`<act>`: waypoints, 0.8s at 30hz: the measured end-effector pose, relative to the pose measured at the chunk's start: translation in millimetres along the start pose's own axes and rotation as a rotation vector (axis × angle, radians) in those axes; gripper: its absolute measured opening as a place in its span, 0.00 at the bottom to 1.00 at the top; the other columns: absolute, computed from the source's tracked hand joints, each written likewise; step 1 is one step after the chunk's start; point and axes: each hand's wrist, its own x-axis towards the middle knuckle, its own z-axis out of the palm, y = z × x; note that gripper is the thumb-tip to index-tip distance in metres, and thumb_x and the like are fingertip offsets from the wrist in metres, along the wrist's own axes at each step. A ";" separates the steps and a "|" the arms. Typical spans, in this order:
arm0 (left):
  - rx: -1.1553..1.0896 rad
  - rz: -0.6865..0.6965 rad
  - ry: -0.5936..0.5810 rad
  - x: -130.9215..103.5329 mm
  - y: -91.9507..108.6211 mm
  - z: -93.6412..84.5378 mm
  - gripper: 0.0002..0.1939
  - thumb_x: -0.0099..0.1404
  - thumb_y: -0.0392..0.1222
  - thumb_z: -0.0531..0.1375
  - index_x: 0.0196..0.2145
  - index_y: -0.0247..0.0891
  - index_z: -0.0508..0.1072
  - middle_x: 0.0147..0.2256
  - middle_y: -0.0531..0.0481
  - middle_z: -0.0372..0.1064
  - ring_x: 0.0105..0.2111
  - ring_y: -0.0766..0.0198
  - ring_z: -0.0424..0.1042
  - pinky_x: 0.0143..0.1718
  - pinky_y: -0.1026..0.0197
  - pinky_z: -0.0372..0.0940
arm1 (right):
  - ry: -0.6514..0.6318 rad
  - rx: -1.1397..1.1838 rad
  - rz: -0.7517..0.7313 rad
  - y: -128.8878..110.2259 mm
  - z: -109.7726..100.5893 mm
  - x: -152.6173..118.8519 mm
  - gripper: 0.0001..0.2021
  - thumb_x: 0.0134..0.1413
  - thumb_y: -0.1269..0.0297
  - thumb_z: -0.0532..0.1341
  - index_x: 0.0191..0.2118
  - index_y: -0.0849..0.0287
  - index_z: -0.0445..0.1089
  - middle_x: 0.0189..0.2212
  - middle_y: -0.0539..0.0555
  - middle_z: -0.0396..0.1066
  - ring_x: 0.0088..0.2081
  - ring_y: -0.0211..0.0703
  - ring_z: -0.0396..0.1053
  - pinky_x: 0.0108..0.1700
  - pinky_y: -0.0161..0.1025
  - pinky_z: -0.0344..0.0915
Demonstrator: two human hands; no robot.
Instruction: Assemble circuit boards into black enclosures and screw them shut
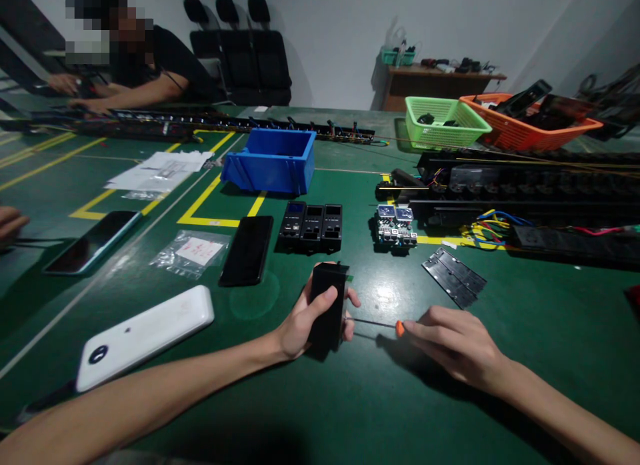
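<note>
My left hand [298,323] grips a flat black plastic housing [326,301], thumb across its face and fingers behind it. A bit of green shows at the housing's right edge. In my right hand [453,341] is a screwdriver [373,322] with an orange handle, pinched between thumb and fingers. Its thin shaft points left, and the tip meets the right side of the housing near my left fingertips; the exact contact point is hidden. Beyond my hands stand black modules [311,226] in a row. Small circuit boards [396,226] and black cover plates [453,277] lie to the right.
Two phones [246,250], a plastic bag [191,253] and a white device [145,337] lie left. Behind are a blue bin [273,161], a green basket [445,121] and an orange basket [535,128]. Long black wired rails [525,185] occupy the right. A co-worker [165,71] works at far left.
</note>
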 end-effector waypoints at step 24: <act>0.015 0.047 -0.022 -1.6 -4.2 -3.6 0.18 0.67 0.53 0.56 0.45 0.36 0.63 0.42 0.44 0.66 0.27 0.64 0.73 0.28 0.58 0.68 | -0.097 0.410 0.653 -9.6 -14.1 15.9 0.15 0.60 0.54 0.58 0.34 0.60 0.75 0.25 0.52 0.73 0.26 0.38 0.67 0.28 0.32 0.62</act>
